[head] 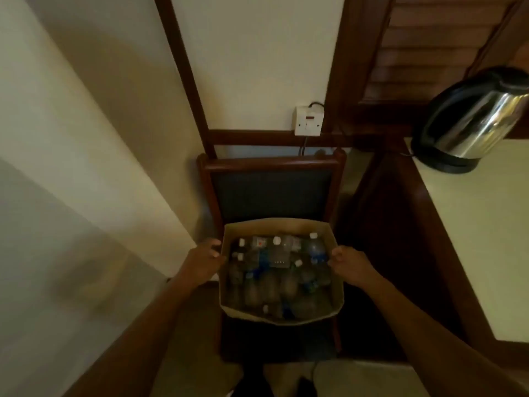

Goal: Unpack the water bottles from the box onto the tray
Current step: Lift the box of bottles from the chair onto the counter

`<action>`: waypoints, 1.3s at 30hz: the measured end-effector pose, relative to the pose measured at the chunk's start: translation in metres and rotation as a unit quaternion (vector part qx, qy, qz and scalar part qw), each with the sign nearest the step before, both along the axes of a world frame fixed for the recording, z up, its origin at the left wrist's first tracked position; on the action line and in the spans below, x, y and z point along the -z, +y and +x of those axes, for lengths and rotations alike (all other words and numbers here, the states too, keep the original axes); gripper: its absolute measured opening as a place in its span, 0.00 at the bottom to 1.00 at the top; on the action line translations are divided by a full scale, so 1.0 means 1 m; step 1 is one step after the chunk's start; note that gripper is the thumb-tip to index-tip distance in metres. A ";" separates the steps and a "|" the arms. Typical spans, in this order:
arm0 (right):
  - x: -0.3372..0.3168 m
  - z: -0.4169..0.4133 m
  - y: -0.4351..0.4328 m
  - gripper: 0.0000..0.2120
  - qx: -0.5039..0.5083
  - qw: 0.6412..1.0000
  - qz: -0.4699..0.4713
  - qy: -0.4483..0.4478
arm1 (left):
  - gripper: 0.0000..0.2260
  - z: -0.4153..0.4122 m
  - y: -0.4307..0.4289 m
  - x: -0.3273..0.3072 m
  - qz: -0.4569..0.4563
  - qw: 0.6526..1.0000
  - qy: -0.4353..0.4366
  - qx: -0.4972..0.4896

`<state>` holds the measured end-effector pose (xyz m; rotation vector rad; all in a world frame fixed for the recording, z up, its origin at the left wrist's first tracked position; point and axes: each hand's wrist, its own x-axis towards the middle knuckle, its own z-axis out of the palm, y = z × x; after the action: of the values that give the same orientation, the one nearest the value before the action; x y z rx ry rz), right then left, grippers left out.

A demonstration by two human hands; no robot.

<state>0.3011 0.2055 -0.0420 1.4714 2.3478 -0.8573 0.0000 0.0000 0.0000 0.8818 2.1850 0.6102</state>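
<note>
An open cardboard box [279, 226] sits on the seat of a dark wooden chair [272, 193], low in the middle of the view. Several clear water bottles [274, 270] with white caps and blue labels lie packed inside it. My left hand [204, 260] grips the box's left wall, thumb at the rim. My right hand [350, 263] grips the box's right wall, fingers curled over the edge. No tray is in view.
A steel electric kettle [472, 121] stands on a pale countertop [481, 239] with a dark wooden edge at the right. A white wall socket [308, 121] with a plugged cable is behind the chair. A pale wall runs along the left.
</note>
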 end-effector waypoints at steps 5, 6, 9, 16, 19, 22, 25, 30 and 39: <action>0.072 0.012 -0.002 0.18 0.106 0.992 -0.053 -0.032 | 0.17 -0.011 -0.015 0.098 -0.066 0.994 -0.069 -0.061; 0.069 0.011 -0.008 0.21 0.140 0.988 -0.057 -0.040 | 0.17 -0.011 -0.017 0.117 -0.081 0.993 -0.074 -0.053; 0.081 0.006 -0.009 0.32 0.204 0.974 -0.053 -0.081 | 0.15 -0.001 -0.006 0.124 -0.078 0.987 -0.083 -0.110; 0.149 -0.009 0.011 0.24 0.322 0.942 -0.075 -0.062 | 0.22 -0.020 0.023 0.179 -0.069 0.965 -0.169 -0.190; 0.166 -0.014 0.019 0.20 0.344 0.935 -0.047 -0.070 | 0.20 -0.028 0.031 0.191 -0.067 0.975 -0.151 -0.150; 0.170 -0.013 0.018 0.17 0.332 0.940 -0.025 -0.077 | 0.21 -0.025 0.034 0.188 -0.052 0.987 -0.103 -0.107; 0.159 -0.014 0.012 0.13 0.288 0.955 -0.013 -0.069 | 0.16 -0.025 0.034 0.178 -0.070 0.990 -0.072 -0.104; 0.109 -0.019 0.012 0.18 0.228 0.971 -0.002 -0.074 | 0.14 -0.040 0.041 0.151 -0.097 0.994 0.003 -0.057; -0.025 0.012 -0.024 0.35 0.148 0.986 0.030 0.074 | 0.26 -0.042 -0.001 0.033 0.024 0.989 0.142 0.022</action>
<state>0.3126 0.1814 -0.0169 1.8741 2.3092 -1.0058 -0.0419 -0.0007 -0.0330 1.0954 2.4036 0.5463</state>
